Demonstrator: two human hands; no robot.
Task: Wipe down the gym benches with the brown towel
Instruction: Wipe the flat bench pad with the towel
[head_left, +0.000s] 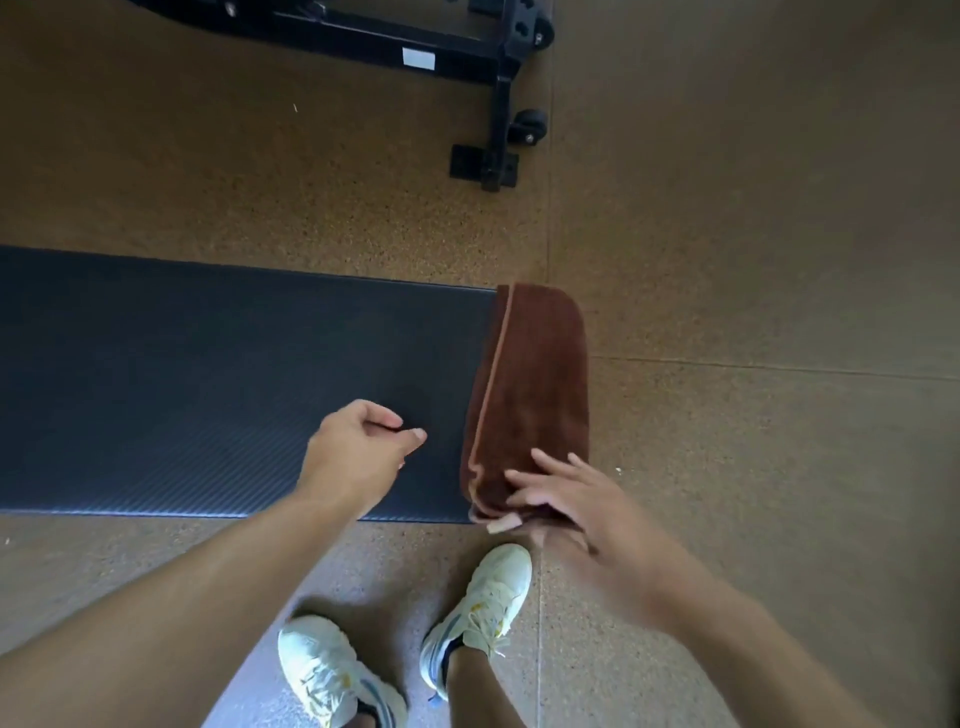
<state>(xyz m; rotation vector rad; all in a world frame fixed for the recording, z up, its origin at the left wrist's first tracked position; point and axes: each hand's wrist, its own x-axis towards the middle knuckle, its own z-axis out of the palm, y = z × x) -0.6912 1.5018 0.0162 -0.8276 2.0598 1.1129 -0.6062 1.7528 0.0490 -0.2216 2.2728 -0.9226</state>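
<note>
Resting your right hand (558, 499), fingers spread, on the brown towel (530, 395) draping the bench (208, 384) end, you're hovering your left hand (358, 447) loosely curled, empty.

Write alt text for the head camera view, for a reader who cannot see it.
Seen from above, a folded brown towel lies across the right end of a black padded gym bench, with the person's right hand resting fingers-spread on its near corner. The left hand, loosely curled and holding nothing, hovers over the pad beside it. White sneakers stand on speckled flooring; another bench's black frame sits beyond.
</note>
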